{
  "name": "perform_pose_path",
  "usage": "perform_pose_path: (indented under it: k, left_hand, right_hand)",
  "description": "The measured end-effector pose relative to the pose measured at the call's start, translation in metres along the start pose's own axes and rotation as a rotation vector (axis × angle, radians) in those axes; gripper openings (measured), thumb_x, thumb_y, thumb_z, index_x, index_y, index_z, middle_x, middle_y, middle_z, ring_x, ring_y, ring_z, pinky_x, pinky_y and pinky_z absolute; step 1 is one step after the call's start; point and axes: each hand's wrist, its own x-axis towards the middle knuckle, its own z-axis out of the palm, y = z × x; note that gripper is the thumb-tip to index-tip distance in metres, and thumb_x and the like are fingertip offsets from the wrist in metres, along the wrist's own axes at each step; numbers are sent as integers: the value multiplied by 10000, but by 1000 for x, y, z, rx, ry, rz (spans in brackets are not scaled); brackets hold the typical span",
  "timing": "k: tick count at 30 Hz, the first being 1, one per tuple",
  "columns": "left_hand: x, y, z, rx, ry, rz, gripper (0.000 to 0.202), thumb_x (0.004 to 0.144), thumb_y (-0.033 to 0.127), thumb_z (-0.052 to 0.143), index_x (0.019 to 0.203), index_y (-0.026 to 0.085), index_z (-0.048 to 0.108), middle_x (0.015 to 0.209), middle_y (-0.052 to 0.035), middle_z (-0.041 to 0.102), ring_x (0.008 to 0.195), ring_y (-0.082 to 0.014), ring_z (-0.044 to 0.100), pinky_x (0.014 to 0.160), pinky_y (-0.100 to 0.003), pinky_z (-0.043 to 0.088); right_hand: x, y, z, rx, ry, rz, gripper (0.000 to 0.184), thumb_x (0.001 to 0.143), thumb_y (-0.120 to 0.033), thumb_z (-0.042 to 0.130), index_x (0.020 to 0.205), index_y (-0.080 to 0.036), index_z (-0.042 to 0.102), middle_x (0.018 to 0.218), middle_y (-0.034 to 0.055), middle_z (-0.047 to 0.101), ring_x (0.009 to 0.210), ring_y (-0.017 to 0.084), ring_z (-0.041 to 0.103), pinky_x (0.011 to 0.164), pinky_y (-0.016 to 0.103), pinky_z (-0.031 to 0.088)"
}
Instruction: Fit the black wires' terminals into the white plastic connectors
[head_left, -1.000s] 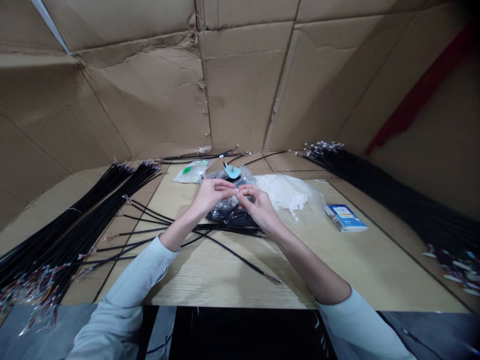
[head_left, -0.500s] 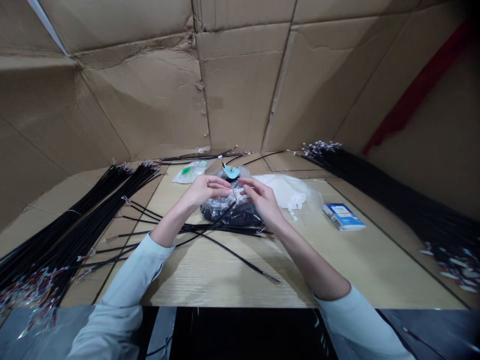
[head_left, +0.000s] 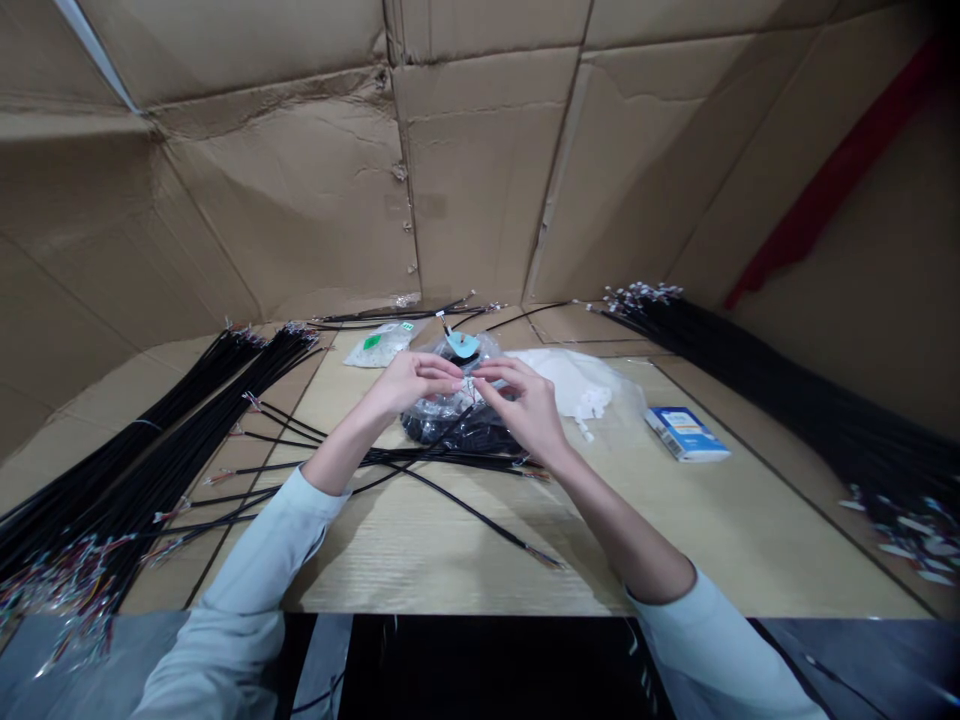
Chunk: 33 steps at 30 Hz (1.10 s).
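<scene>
Left hand: my left hand (head_left: 414, 385) is raised off the table (head_left: 442, 565), palm turned inward, forearm angled up from the lower left in a pale blue sleeve (head_left: 251, 565).

Right hand: my right hand (head_left: 527, 402) comes in from the lower right, wrist bent, its sleeve (head_left: 712, 645) pale blue too. My hands are close together, just above a clear bag of black cables (head_left: 459, 425).

Fingers: my right fingers (head_left: 487, 375) are pinched narrow on the pale tip of a black cable (head_left: 450, 430). My left fingers (head_left: 446, 369) curl just beside that tip; I cannot tell whether they grip it.

Cable: it rises from the loose cables (head_left: 450, 462) on the table, its tip between my hands.

Around: a teal tag (head_left: 463, 345) sits beyond the clear bag, a white parts bag (head_left: 577, 390) to its right, and a blue box (head_left: 686, 435) further right. Cable bundles (head_left: 150, 450) lie along the left.
</scene>
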Motion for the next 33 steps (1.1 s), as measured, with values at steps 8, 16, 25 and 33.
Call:
perform_pose_path:
  k: [8, 16, 25, 33]
  left_hand:
    - [1, -3, 0, -8, 6, -13, 286, 590, 235, 740, 835, 111, 661, 752, -75, 669, 655, -129, 596, 558, -215, 430]
    - [3, -7, -1, 12, 104, -9, 293, 600, 260, 731, 835, 104, 650, 725, -77, 666, 608, -113, 569, 507, -193, 382]
    - [4, -7, -1, 26, 100, 46, 302, 594, 275, 730, 827, 103, 647, 736, -85, 661, 651, -136, 585, 526, -215, 405]
    - [1, -4, 5, -3, 45, 37, 306, 589, 282, 740, 822, 106, 649, 747, -82, 669, 668, -144, 601, 574, -230, 431]
  right_hand:
    - [6, 4, -2, 264, -90, 211, 197, 696, -323, 640, 775, -144, 662, 780, 52, 667, 713, 158, 596, 666, 278, 465]
    - [5, 5, -4, 205, -60, 92, 154, 737, -297, 609, 773, -163, 675, 835, 58, 668, 790, 167, 601, 698, 280, 458]
    - [7, 8, -2, 271, 15, 201, 213, 693, -349, 638, 769, -151, 655, 798, 50, 661, 746, 166, 597, 681, 288, 472]
    - [3, 3, 1, 75, 5, 228, 297, 695, -438, 619, 698, -143, 649, 696, 46, 644, 674, 165, 575, 681, 300, 445]
